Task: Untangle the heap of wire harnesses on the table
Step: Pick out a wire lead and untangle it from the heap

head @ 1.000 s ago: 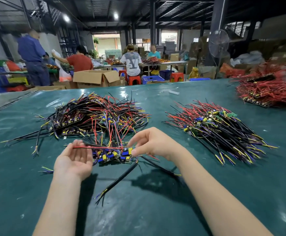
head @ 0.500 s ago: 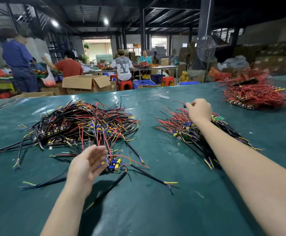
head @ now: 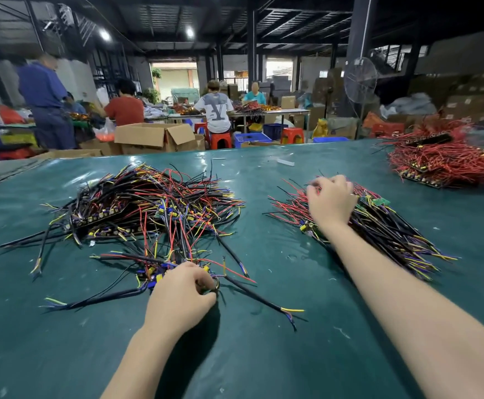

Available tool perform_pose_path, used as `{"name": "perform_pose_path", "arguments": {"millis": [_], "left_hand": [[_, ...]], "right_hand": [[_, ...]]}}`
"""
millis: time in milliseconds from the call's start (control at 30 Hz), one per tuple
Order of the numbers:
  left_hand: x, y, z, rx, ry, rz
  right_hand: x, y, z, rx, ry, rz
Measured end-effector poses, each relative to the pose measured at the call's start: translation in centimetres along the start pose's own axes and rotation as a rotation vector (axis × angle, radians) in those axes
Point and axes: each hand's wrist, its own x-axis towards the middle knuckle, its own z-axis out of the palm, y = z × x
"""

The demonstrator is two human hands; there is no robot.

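Both hands are out on the green counter [head: 235,355]. The left hand [head: 183,295] is down on the loose harness [head: 160,273], which lies on the near side of the tangled heap [head: 148,208], its black leads splayed left and right across the cover. The left fingers [head: 203,279] are curled in tight, thumb and forefinger pinching the harness at its right end, where yellow and blue parts peek out beside the knuckles.

The tangled heap fills the left half of the counter toward the far edge: black, red, yellow and blue wires crossing every which way, with a dark strip of boards along its left side.

Over to the right, the right hand [head: 331,201] reaches across to the sorted pile [head: 384,228], right of the counter's middle, where the harnesses lie roughly side by side, red ends fanned to the left and black leads running toward the near right. The hand sits on the far end of that pile, fingers [head: 317,187] curled down among the red wires. Whether they actually hold one, I cannot tell.

At the far right corner sits a red pile [head: 442,165], well apart from both hands. Beyond the far edge there is an open cardboard box [head: 154,136], red stools [head: 292,135], a standing fan [head: 360,79] and people at other tables.
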Motion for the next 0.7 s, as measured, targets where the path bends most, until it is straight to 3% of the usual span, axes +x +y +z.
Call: {"name": "perform_pose_path", "arguments": {"millis": [67, 100, 200, 233, 300, 467, 533, 633, 700], "left_hand": [[0.1, -0.2, 0.2, -0.002, 0.029, 0.008], [0.2, -0.4, 0.3, -0.051, 0.031, 0.003], [0.3, -1.1, 0.3, -0.217, 0.020, -0.030], [0.3, -1.3, 0.4, -0.227, 0.029, -0.039], [0.3, -1.5, 0.8, -0.225, 0.066, -0.052], [1.0, -1.0, 1.8, -0.121, 0.040, 0.036], [1.4, -1.1, 1.7, -0.155, 0.033, 0.045], [1.5, -1.8, 0.7, -0.249, 0.161, -0.065], [1.5, -2.0, 0.5, -0.191, 0.204, -0.105]], "right_hand": [[-2.5, -3.4, -0.1, 0.223, -0.181, -0.136], [-3.9, -5.0, -0.4, 0.287, -0.354, -0.213], [-7.6, -8.5, -0.8, -0.039, -1.051, -0.465], [-8.7, -9.0, -0.6, -0.187, -1.185, -0.506], [-10.2, -9.1, 0.2, -0.346, -1.148, -0.527], [-11.5, -7.3, 2.1, -0.229, -0.670, -0.351], [-11.5, -6.8, 2.5, -0.196, -0.601, -0.308], [-11.4, -6.3, 2.9, -0.179, -0.568, -0.320], [-11.2, -6.1, 2.9, -0.138, -0.557, -0.335]]}}
